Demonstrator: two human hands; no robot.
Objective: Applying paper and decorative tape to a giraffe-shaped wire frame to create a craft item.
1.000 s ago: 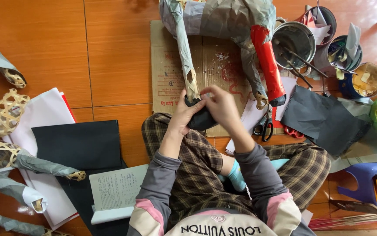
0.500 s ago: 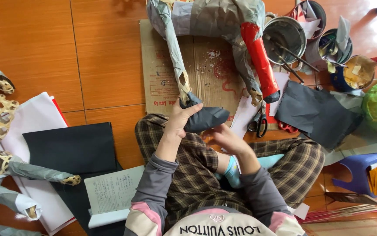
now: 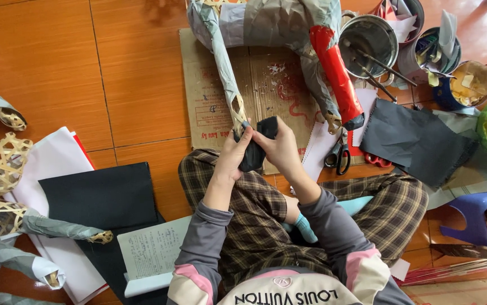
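Black paper [image 3: 256,148] at tip of grey leg [image 3: 224,68], over cardboard [image 3: 209,90] | left hand [image 3: 234,151] fingers clamped on paper, pinning it to leg, seemingly to wrap | right hand [image 3: 280,148] fingers curled, pressing paper from opposite side | scissors [image 3: 339,155] right of cardboard, near | leg tip hidden by paper; figure's body cut off at top
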